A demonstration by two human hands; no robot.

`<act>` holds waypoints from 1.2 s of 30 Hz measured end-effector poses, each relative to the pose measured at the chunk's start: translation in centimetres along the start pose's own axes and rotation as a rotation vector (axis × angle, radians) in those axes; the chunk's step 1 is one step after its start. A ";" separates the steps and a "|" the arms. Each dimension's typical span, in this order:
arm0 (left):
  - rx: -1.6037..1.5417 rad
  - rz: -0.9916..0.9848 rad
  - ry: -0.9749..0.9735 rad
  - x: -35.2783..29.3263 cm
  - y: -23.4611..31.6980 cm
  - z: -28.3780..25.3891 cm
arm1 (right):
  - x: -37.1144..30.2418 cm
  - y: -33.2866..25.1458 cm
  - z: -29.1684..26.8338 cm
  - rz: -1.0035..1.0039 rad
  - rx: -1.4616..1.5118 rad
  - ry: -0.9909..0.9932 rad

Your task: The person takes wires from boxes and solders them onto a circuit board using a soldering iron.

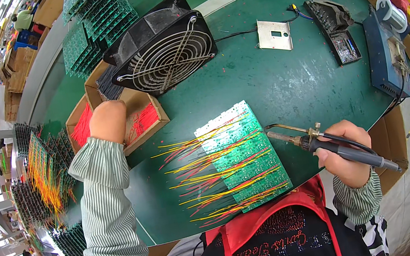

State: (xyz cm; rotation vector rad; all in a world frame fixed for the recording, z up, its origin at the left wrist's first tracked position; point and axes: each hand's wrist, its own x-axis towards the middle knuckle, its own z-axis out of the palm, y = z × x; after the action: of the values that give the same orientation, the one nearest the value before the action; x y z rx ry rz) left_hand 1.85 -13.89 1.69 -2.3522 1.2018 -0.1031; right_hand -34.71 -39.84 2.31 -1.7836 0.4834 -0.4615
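Observation:
In my right hand is a soldering iron with a dark grey handle, my fingers closed round it. A thin curved tube fixed to the iron reaches with the tip toward the right edge of a green circuit board panel. Rows of red, yellow and black wires stick out from the panel to the left. My left hand reaches into a divided cardboard box among red wires; its fingers are hidden. Black wires fill the box's far compartment.
A black fan with a wire guard stands behind the box. Stacked green boards are at the back left; wired boards stand farther left. A metal plate, a black tool stand and a blue station occupy the right side.

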 end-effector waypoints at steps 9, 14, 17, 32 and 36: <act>-0.174 0.033 0.107 -1.1 1.2 -1.9 | 0.2 -0.7 0.2 -0.051 -0.041 -0.032; -0.994 0.000 0.129 -3.9 6.0 -7.5 | 0.9 -0.6 0.7 -0.083 -0.019 -0.052; -1.154 0.054 0.061 -5.5 8.6 -8.4 | 1.7 -1.6 1.5 -0.124 -0.036 -0.107; -1.171 0.016 0.026 -6.1 11.9 -5.0 | 4.3 -1.5 6.0 -0.077 0.017 -0.212; -1.175 0.028 -0.026 -5.9 11.8 -5.0 | 4.6 -1.1 6.6 -0.053 0.037 -0.236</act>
State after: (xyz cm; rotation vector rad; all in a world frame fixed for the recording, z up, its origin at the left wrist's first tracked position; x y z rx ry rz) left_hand -11.90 -17.04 1.53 -3.2429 1.5130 0.8652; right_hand -27.23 -36.82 2.00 -1.7907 0.2616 -0.2890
